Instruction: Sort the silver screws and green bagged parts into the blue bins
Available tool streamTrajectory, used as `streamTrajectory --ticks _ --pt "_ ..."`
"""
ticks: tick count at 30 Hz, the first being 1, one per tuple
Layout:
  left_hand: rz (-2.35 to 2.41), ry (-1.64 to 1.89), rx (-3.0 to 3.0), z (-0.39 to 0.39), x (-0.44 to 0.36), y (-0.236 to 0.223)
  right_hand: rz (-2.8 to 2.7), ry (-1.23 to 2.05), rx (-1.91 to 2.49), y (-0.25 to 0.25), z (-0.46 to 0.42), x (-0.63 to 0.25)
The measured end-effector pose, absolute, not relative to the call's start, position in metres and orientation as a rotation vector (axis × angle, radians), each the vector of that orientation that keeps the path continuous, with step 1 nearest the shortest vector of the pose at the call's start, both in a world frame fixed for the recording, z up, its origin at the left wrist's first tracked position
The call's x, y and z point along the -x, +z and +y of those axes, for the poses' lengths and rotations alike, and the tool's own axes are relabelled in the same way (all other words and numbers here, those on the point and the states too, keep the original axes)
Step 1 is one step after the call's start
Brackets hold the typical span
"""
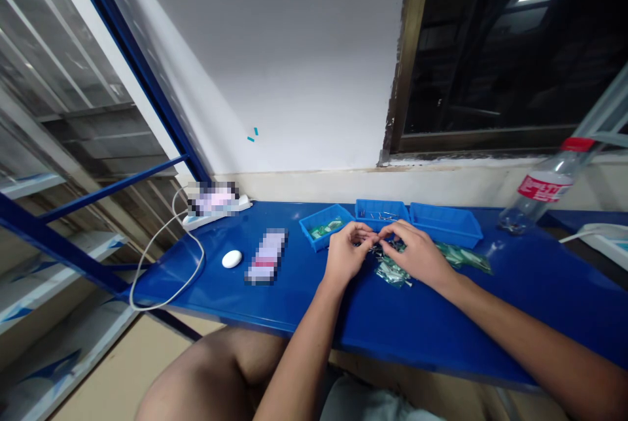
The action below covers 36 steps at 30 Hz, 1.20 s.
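My left hand (349, 248) and my right hand (411, 250) meet over the table, fingertips pinched together. Whatever sits between them is too small to make out. Just below lie small clear-and-green plastic bags (392, 272), with some dark metal bits partly hidden by my hands. More green bags (464, 257) lie beyond my right wrist. Behind my hands stand three blue trays: the left tray (307, 223) holds green-tinted packets (326, 228), the middle tray (383, 205) holds thin metal pieces (375, 215), and the right tray (444, 221) stands beside it.
On the blue table (294, 297), a white oval object (232, 259) and a blurred-out flat item (266, 257) lie at left. A white power strip (216, 212) with a cable (147, 306) is farther back. A red-capped plastic bottle (544, 185) stands at right, near a white object (606, 241).
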<state>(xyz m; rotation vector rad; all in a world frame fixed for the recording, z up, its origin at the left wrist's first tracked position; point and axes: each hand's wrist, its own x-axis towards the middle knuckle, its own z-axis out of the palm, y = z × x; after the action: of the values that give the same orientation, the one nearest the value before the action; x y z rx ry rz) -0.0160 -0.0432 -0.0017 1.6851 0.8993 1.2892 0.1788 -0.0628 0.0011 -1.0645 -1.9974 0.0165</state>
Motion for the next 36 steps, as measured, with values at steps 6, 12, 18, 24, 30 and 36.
streamTrajectory --ticks 6,12,18,24,30,36 --pt "0.809 1.303 -1.595 -0.043 0.015 -0.001 -1.996 0.028 1.060 0.003 -0.065 -0.175" --pt "0.906 1.184 -1.665 -0.050 0.016 0.005 -1.933 0.077 1.036 0.009 -0.068 -0.175" --pt "0.838 1.164 -1.633 -0.051 0.013 0.001 -1.923 0.139 0.999 0.008 -0.070 -0.176" --pt "0.815 1.189 -1.588 -0.044 0.014 -0.004 -1.950 0.140 1.000 0.003 -0.067 -0.174" --pt "0.871 1.258 -1.660 -0.043 0.017 -0.004 -1.960 0.156 1.012 0.007 -0.069 -0.172" --pt "0.909 1.224 -1.807 -0.043 0.016 -0.006 -1.951 0.170 0.987 0.011 -0.071 -0.171"
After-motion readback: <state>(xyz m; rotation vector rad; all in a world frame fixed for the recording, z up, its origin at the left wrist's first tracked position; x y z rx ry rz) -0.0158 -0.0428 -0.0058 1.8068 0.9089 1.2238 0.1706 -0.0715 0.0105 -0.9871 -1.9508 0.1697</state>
